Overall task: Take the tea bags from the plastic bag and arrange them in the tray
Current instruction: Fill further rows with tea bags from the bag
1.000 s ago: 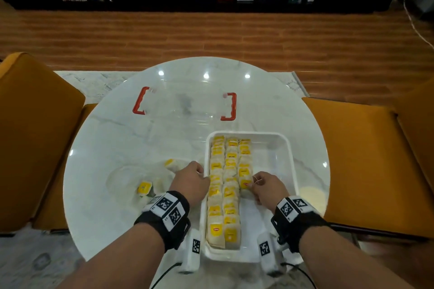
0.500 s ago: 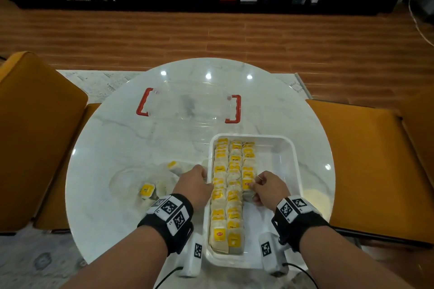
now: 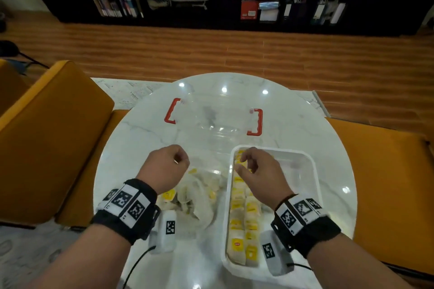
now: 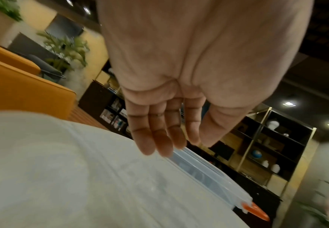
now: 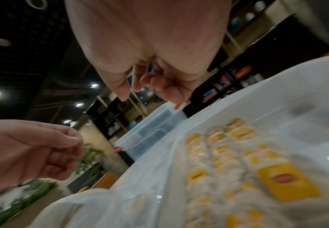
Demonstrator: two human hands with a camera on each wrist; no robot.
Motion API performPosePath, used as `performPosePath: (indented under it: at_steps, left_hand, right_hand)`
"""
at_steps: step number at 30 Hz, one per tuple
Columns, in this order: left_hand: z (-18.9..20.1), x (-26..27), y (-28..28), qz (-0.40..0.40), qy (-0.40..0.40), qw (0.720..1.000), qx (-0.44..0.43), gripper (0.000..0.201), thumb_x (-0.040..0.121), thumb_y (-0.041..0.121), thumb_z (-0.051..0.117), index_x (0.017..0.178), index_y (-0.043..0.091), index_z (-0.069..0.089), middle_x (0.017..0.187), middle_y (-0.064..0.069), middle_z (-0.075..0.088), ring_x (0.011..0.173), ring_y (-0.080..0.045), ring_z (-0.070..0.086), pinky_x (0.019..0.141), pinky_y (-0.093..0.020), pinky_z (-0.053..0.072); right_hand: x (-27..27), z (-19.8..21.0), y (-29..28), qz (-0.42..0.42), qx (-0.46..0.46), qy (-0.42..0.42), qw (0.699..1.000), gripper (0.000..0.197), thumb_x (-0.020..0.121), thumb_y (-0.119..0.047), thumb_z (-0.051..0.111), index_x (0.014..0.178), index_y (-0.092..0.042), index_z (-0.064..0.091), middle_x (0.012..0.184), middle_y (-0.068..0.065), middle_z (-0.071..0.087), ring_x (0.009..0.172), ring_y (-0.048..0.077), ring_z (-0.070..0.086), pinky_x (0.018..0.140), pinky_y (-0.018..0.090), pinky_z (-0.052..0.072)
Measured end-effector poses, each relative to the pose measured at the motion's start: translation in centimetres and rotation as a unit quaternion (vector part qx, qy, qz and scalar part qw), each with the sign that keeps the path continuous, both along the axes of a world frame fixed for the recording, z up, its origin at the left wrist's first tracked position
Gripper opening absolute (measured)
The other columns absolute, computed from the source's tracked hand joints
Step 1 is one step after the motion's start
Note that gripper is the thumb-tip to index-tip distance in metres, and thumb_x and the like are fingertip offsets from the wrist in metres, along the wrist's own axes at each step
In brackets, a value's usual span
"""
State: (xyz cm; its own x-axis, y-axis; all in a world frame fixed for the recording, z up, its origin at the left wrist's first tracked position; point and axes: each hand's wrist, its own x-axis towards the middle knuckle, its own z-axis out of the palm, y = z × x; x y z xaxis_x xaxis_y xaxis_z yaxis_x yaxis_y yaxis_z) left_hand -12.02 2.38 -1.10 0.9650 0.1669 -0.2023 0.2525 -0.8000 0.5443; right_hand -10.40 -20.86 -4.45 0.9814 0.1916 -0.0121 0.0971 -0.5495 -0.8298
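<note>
My left hand [image 3: 164, 168] hangs in the air above the far end of the plastic bag [image 3: 199, 197], touching nothing; from my left wrist the fingers [image 4: 155, 135] show straight and close together, palm bare, though from the head view they look loosely bent. My right hand [image 3: 260, 176] hovers over the far left part of the tray [image 3: 312, 185], fingers loosely curled, thumb near the fingertips; I cannot make out anything between them. The tray is a white rectangle on the marble table [image 3: 141, 143], its long axis running from me toward the far side, its near short end close to the table edge. The tea bags [image 3: 244, 230] fill its left part in rows that follow that same axis, overlapping one after another with their yellow tags facing up; from the right wrist the rows [image 5: 228, 162] show blurred, the nearest tag large. The right part of the tray shows bare white floor. The plastic bag lies crumpled just left of the tray, a few yellow-tagged tea bags in it. Beyond both, a clear lid with red handles [image 3: 213, 119] lies flat, its long axis crosswise to the tray.
</note>
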Motion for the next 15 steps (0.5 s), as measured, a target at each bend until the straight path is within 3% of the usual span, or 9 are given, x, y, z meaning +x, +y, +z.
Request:
performPosePath:
  at_steps: [3,5,6,8,11,13,15]
  left_hand:
    - [-0.7,-1.7,1.8,-0.045,0.073,0.995,0.041,0.017,0.092,0.021,0.052,0.089,0.018,0.068,0.087,0.004,0.068,0.086,-0.017,0.060,0.072,-0.024,0.046]
    - [-2.0,-2.8,2.2,-0.111,0.119,0.984,0.077,0.024,0.092,0.017,0.049,0.099,0.018,0.072,0.100,0.001,0.071,0.094,-0.016,0.062,0.079,-0.023,0.047]
    - [-2.7,-3.4,2.1,-0.146,0.140,0.975,0.095,0.028,0.093,0.016,0.047,0.106,0.018,0.072,0.106,0.000,0.070,0.100,-0.017,0.062,0.084,-0.024,0.047]
    - [-4.3,-4.3,2.1,-0.209,0.181,0.953,0.126,0.033,0.094,0.015,0.045,0.115,0.018,0.070,0.116,-0.005,0.068,0.108,-0.023,0.060,0.090,-0.028,0.047]
    - [-6.0,-5.4,2.6,-0.302,0.206,0.914,0.175,0.035,0.091,0.015,0.046,0.116,0.025,0.068,0.120,-0.005,0.064,0.113,-0.029,0.055,0.091,-0.035,0.046]
    - [-6.5,-6.1,3.0,-0.360,0.193,0.886,0.221,0.035,0.090,0.019,0.047,0.116,0.029,0.069,0.123,-0.003,0.060,0.115,-0.031,0.048,0.090,-0.039,0.043]
    - [-6.8,-6.7,3.2,-0.383,0.194,0.867,0.253,0.034,0.090,0.022,0.048,0.115,0.031,0.069,0.128,-0.004,0.053,0.115,-0.033,0.043,0.092,-0.040,0.041]
  right_hand:
    - [-0.4,-0.5,4.1,0.162,-0.053,0.027,0.985,0.012,0.087,-0.034,0.064,0.099,-0.031,0.062,0.112,-0.006,0.052,0.097,0.008,0.051,0.086,0.023,0.041]
    - [-0.7,-1.4,6.6,0.234,-0.115,0.066,0.963,0.021,0.089,-0.039,0.058,0.109,-0.036,0.064,0.139,0.000,0.040,0.128,0.018,0.037,0.108,0.034,0.031]
    - [-1.0,-1.8,7.7,0.254,-0.152,0.090,0.951,0.024,0.091,-0.040,0.055,0.114,-0.039,0.063,0.149,0.004,0.032,0.137,0.024,0.027,0.114,0.038,0.024]
    - [-1.4,-2.6,9.5,0.279,-0.242,0.117,0.922,0.032,0.093,-0.041,0.049,0.124,-0.040,0.058,0.154,0.008,0.023,0.140,0.031,0.019,0.115,0.043,0.021]
    - [-1.9,-3.8,10.9,0.297,-0.378,0.092,0.872,0.045,0.094,-0.044,0.044,0.135,-0.028,0.049,0.151,0.006,0.027,0.134,0.034,0.026,0.109,0.047,0.031]
    - [-2.1,-4.1,11.0,0.269,-0.392,0.056,0.878,0.049,0.092,-0.041,0.048,0.136,-0.019,0.046,0.149,0.002,0.033,0.129,0.033,0.034,0.106,0.044,0.036]
    - [-2.4,-4.3,10.7,0.240,-0.355,0.053,0.902,0.051,0.089,-0.025,0.053,0.137,-0.016,0.042,0.149,0.000,0.030,0.124,0.031,0.044,0.100,0.040,0.042]
